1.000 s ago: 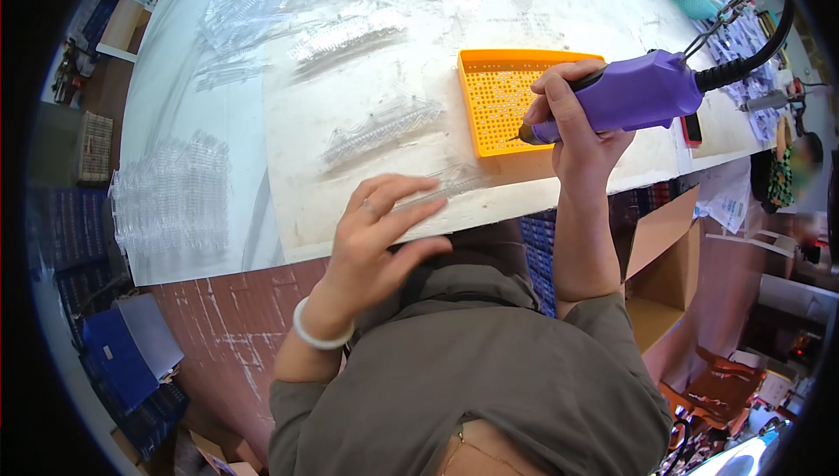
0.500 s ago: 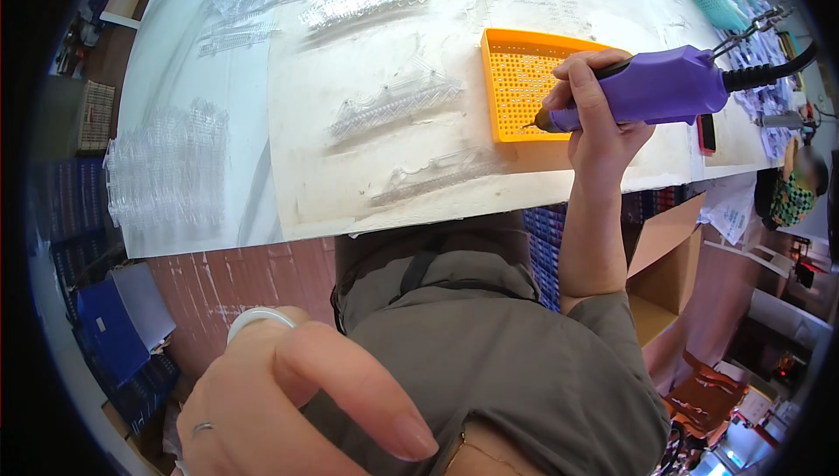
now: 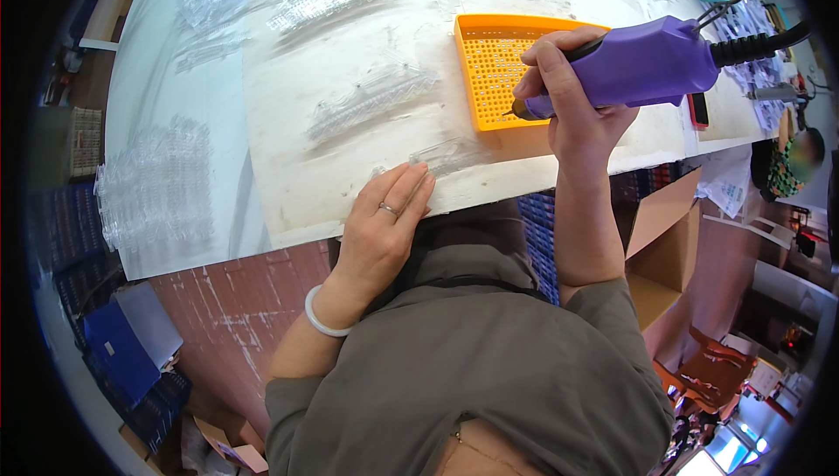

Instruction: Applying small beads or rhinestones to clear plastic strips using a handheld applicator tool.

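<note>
Here, your right hand [image 3: 572, 96] gripping the purple tool [image 3: 642, 65], tip at the orange tray [image 3: 489, 69], left hand [image 3: 380, 231] flat, fingers [image 3: 406, 192] spread, holding nothing, on the table [image 3: 288, 187] edge just left of the tray.

Bare white board [image 3: 288, 170] between clear plastic strips [image 3: 371, 100] and left hand [image 3: 380, 231]; orange perforated tray [image 3: 498, 69] blocking the right.

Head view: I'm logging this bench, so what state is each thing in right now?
purple tool: gripped in right hand, tip down at the tray's near edge.
orange perforated tray: flat on the table.
left hand: flat, fingertips at the clear plastic strip.
clear plastic stack: untouched, at the table's left.
</note>
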The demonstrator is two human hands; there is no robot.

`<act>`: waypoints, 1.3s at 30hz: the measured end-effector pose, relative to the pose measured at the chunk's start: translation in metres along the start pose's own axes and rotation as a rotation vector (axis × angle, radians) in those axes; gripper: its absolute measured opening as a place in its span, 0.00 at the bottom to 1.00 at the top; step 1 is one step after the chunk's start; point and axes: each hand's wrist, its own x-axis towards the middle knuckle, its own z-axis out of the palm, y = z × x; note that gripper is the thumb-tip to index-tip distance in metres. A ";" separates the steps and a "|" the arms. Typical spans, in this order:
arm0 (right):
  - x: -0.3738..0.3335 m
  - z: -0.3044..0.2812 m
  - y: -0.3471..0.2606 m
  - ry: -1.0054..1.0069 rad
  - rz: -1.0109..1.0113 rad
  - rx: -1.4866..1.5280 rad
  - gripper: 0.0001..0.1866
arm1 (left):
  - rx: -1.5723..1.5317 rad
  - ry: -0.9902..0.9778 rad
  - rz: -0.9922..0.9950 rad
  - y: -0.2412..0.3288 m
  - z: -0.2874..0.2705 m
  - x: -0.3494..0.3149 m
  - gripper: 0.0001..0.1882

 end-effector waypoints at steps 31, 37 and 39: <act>0.003 0.008 -0.028 0.037 -0.010 0.157 0.02 | 0.074 0.045 -0.035 0.005 0.008 -0.010 0.23; -0.004 0.022 -0.036 -0.060 -0.052 0.235 0.06 | 0.077 0.044 -0.034 0.005 0.009 -0.009 0.24; -0.006 0.028 -0.035 -0.060 0.019 0.273 0.04 | 0.076 0.042 -0.039 0.004 0.009 -0.009 0.24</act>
